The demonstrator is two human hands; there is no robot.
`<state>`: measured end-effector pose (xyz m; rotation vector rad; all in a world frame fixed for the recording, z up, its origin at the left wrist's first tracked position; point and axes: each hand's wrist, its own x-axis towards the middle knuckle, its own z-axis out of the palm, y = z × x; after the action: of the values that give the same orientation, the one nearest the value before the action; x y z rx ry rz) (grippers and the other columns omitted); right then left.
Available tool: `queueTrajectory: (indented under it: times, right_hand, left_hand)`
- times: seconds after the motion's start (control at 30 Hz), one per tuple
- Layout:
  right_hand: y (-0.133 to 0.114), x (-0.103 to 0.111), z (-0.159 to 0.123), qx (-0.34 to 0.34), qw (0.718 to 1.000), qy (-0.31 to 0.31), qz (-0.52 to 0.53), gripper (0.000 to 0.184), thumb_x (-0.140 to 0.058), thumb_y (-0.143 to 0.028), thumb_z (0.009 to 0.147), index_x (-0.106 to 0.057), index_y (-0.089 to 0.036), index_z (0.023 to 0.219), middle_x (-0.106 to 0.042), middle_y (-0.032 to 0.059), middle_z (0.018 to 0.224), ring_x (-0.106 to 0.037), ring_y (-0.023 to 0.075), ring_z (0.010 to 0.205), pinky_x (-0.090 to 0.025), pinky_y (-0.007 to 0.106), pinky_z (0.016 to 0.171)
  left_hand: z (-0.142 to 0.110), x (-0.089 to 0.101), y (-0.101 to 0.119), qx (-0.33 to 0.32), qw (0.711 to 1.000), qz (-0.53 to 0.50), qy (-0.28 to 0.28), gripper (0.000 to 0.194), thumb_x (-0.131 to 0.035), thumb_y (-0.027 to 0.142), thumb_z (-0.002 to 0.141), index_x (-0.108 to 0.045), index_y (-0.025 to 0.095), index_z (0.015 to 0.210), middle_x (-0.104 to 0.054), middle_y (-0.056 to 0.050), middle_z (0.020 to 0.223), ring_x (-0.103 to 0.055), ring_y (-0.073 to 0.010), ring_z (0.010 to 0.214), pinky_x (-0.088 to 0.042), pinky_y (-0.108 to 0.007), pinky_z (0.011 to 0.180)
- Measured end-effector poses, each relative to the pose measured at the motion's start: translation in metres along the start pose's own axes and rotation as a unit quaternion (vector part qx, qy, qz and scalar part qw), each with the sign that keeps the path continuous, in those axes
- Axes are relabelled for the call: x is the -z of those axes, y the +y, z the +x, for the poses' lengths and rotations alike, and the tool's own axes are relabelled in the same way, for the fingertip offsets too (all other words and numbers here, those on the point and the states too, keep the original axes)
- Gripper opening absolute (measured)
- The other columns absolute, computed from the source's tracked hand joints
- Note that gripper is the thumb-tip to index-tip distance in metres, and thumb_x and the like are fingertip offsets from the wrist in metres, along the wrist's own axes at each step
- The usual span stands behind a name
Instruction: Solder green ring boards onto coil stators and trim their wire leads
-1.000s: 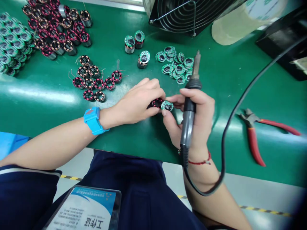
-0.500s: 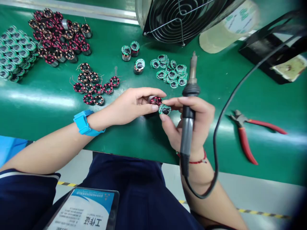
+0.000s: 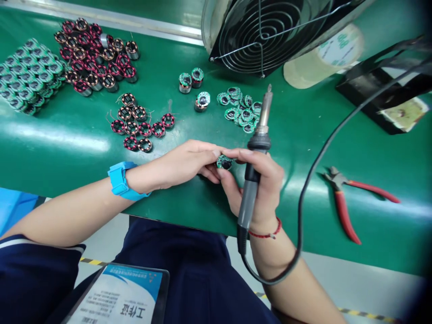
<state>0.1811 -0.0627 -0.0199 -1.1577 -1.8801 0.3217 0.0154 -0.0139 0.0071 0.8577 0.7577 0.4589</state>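
Note:
My left hand (image 3: 184,164) is closed around a small wire-wound motor stator, which is almost wholly hidden by the fingers and by a round green circuit board (image 3: 224,162). The thumb and forefinger of my right hand (image 3: 265,189) pinch that board at its edge, over the stator's top. A soldering iron (image 3: 249,193) lies across the same right hand, held against the palm, its tip pointing up and away from me. Loose circuit boards (image 3: 241,108) lie beyond the hands, and several stators with wire ends (image 3: 131,128) stand to the left.
Three stators topped with boards (image 3: 201,102) stand near a black fan (image 3: 266,38). More stators (image 3: 97,63) and stacked boards (image 3: 32,78) fill the far left. Red-handled cutters (image 3: 344,180), a tape roll (image 3: 340,45) and a black iron stand (image 3: 367,99) are at right.
The circuit board has gone from beside the stator to over its top, covering it. My hands have drawn closer together, and the soldering iron leans more. The whole view has shifted slightly.

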Motion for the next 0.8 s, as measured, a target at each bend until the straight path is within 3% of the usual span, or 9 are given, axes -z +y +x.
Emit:
queueTrajectory:
  times: [0.1,0.17,0.23,0.3,0.4,0.5,0.6,0.7,0.8]
  right_hand:
    - [0.000,0.001,0.001,0.006,1.000,-0.016,-0.016,0.058,-0.068,-0.017,0.082,-0.046,-0.037,0.132,-0.071,0.0026,0.112,-0.066,0.0239,0.090,-0.055,0.044,0.074]
    - [0.001,0.002,0.001,0.004,1.000,-0.022,-0.016,0.062,-0.069,-0.019,0.081,-0.044,-0.037,0.135,-0.070,0.0047,0.117,-0.066,0.0257,0.096,-0.056,0.046,0.076]
    - [0.001,0.004,-0.001,-0.016,1.000,-0.016,-0.012,0.066,-0.070,-0.021,0.080,-0.042,-0.037,0.137,-0.068,0.0059,0.122,-0.066,0.0271,0.102,-0.057,0.048,0.079]
    - [0.002,0.004,-0.004,-0.044,0.999,-0.008,-0.005,0.068,-0.070,-0.020,0.080,-0.041,-0.037,0.139,-0.066,0.0057,0.125,-0.065,0.0271,0.105,-0.057,0.049,0.082]
    - [0.002,0.005,-0.007,-0.066,0.998,-0.004,0.010,0.067,-0.069,-0.019,0.081,-0.042,-0.038,0.139,-0.065,0.0053,0.127,-0.065,0.0268,0.104,-0.056,0.050,0.085]
    - [0.001,0.006,-0.008,-0.071,0.997,-0.004,0.017,0.064,-0.068,-0.019,0.082,-0.045,-0.037,0.138,-0.065,0.0059,0.127,-0.065,0.0276,0.105,-0.055,0.051,0.086]
    - [0.001,0.006,-0.008,-0.062,0.998,0.005,0.010,0.064,-0.068,-0.017,0.081,-0.045,-0.034,0.138,-0.065,0.0065,0.126,-0.065,0.0270,0.102,-0.055,0.051,0.085]
    - [0.002,0.007,-0.008,-0.057,0.998,0.020,0.000,0.063,-0.067,-0.017,0.081,-0.044,-0.034,0.138,-0.066,0.0057,0.124,-0.064,0.0255,0.099,-0.056,0.049,0.083]
    - [0.002,0.008,-0.009,-0.066,0.997,0.028,-0.004,0.061,-0.065,-0.019,0.083,-0.044,-0.037,0.137,-0.067,0.0050,0.121,-0.065,0.0259,0.100,-0.056,0.049,0.081]
  left_hand:
    - [-0.001,0.000,0.003,-0.036,0.996,0.079,0.008,0.016,-0.049,0.017,0.093,-0.063,0.012,0.100,-0.065,-0.001,0.077,-0.061,-0.0077,0.066,-0.053,-0.022,0.067]
    - [-0.001,0.006,0.006,-0.095,0.979,0.168,0.061,0.018,-0.057,0.014,0.087,-0.057,0.015,0.105,-0.062,0.001,0.079,-0.059,-0.0079,0.067,-0.050,-0.021,0.063]
    - [-0.001,0.016,0.012,-0.172,0.938,0.257,0.155,0.020,-0.059,0.013,0.085,-0.054,0.017,0.104,-0.062,0.000,0.085,-0.058,-0.0091,0.072,-0.050,-0.023,0.065]
    - [0.002,0.031,0.021,-0.224,0.877,0.342,0.251,0.013,-0.059,0.017,0.087,-0.055,0.018,0.100,-0.061,-0.002,0.092,-0.056,-0.0106,0.075,-0.050,-0.028,0.071]
    - [0.011,0.051,0.035,-0.216,0.804,0.448,0.325,0.009,-0.061,0.020,0.088,-0.060,0.018,0.097,-0.059,-0.005,0.098,-0.052,-0.0129,0.077,-0.050,-0.036,0.081]
    - [0.020,0.062,0.041,-0.167,0.773,0.509,0.340,0.014,-0.061,0.016,0.087,-0.060,0.017,0.101,-0.059,-0.006,0.097,-0.052,-0.0161,0.083,-0.046,-0.039,0.088]
    - [0.019,0.065,0.042,-0.176,0.747,0.524,0.369,0.023,-0.058,0.018,0.090,-0.054,0.018,0.112,-0.060,-0.006,0.105,-0.052,-0.0157,0.085,-0.044,-0.038,0.089]
    - [0.003,0.066,0.044,-0.215,0.704,0.556,0.386,0.013,-0.057,0.029,0.092,-0.056,0.020,0.101,-0.060,-0.004,0.104,-0.050,-0.0171,0.088,-0.042,-0.038,0.088]
    - [-0.014,0.068,0.044,-0.185,0.661,0.640,0.345,0.020,-0.065,0.038,0.085,-0.059,0.019,0.090,-0.062,-0.006,0.091,-0.050,-0.0246,0.093,-0.039,-0.044,0.089]
